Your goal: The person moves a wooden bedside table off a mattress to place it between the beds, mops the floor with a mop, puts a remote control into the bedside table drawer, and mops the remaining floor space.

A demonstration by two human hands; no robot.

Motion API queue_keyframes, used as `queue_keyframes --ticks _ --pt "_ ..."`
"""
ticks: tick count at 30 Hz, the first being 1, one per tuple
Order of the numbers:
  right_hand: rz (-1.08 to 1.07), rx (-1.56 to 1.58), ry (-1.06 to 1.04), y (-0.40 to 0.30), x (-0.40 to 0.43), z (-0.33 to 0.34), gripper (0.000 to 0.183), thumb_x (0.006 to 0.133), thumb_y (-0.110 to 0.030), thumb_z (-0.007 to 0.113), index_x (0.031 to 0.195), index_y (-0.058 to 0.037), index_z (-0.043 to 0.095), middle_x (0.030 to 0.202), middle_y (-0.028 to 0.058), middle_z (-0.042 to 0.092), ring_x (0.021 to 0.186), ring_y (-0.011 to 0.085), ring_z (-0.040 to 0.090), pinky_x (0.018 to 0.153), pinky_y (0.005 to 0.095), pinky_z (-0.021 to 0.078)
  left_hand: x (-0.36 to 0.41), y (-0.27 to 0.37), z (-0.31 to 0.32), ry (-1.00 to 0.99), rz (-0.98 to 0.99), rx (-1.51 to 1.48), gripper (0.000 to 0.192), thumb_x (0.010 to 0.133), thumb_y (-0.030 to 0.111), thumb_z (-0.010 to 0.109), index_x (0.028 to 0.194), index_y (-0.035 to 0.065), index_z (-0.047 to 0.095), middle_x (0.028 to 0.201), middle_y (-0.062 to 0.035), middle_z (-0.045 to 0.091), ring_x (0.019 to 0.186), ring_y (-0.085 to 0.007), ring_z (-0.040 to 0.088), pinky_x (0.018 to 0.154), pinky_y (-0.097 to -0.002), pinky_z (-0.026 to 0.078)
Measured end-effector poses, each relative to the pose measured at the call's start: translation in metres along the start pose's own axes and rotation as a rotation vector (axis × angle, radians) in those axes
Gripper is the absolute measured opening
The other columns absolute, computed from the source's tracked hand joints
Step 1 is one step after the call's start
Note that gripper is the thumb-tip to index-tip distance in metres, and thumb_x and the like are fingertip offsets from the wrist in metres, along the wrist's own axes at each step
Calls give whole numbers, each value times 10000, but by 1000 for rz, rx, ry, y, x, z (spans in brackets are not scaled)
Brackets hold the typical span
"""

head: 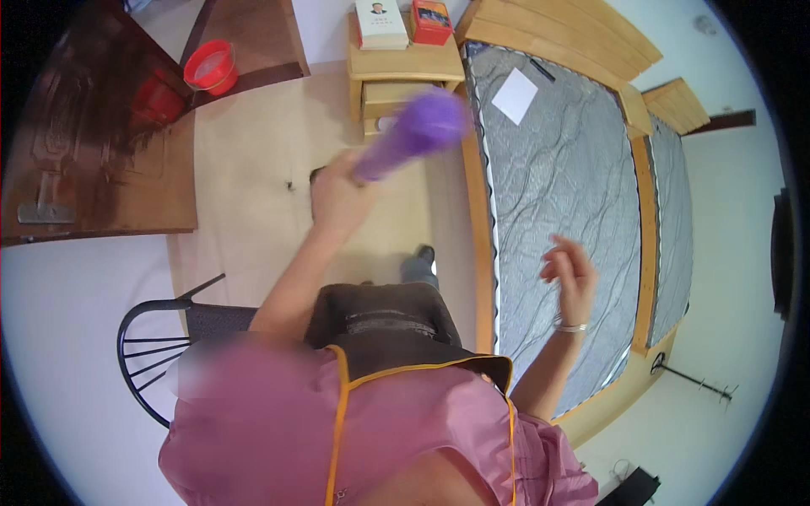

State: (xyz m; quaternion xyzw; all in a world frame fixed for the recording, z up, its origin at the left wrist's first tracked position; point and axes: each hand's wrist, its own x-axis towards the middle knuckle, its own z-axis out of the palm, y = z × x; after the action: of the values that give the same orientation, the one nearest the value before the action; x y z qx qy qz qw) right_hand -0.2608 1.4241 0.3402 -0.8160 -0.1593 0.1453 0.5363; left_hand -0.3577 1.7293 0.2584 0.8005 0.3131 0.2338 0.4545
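Note:
Closed around the lower end of a purple duster-like tool (414, 133), my left hand (342, 196) is raised over the pale floor (247, 221). The tool is blurred, so its exact kind is unclear; its rounded head points up and to the right, in front of the wooden nightstand (405, 63) in the picture. My right hand (573, 275), with a bracelet at the wrist, appears over the grey patterned mattress (563, 171). Its fingers are loosely bent and apart, holding nothing. Whether it touches the mattress cannot be told. A black apron (411, 354) with yellow edging covers my front.
A book (382, 25) and a red box (431, 22) stand on the nightstand. White paper (514, 96) and a black stick-like item (542, 70) lie on the mattress. A red bucket (212, 66) stands by the wooden door (95, 139). A black chair (152, 354) is at left, a coat rack (696, 381) at right.

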Motion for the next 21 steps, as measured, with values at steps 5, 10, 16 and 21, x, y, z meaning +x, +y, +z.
queue_keyframes --ticks 5,10,16,21 --pt "241 -82 -477 95 84 33 167 826 -98 531 934 13 592 701 18 575 565 73 539 476 192 410 36 -59 -35 547 -98 -441 183 814 84 535 655 67 448 561 22 391 527 -73 388 512 -215 338" --pt "17 -411 -852 212 233 103 211 818 -169 535 879 21 603 652 54 593 553 93 563 484 224 440 43 -110 -59 1047 -59 -554 231 851 76 459 645 101 356 520 25 305 454 -61 269 436 -203 268" --pt "-101 -766 -1065 358 343 179 212 781 -225 544 865 -46 621 718 118 622 639 222 610 568 321 472 8 -132 2 1413 -109 -146 325 869 130 384 565 118 269 442 14 248 394 -68 226 391 -225 197" --pt "-156 -920 -1035 458 428 241 232 778 -284 511 914 -123 607 833 153 619 798 328 593 703 404 472 6 -128 44 1556 -178 -190 308 874 147 362 593 124 237 438 13 238 373 -70 204 372 -208 166"
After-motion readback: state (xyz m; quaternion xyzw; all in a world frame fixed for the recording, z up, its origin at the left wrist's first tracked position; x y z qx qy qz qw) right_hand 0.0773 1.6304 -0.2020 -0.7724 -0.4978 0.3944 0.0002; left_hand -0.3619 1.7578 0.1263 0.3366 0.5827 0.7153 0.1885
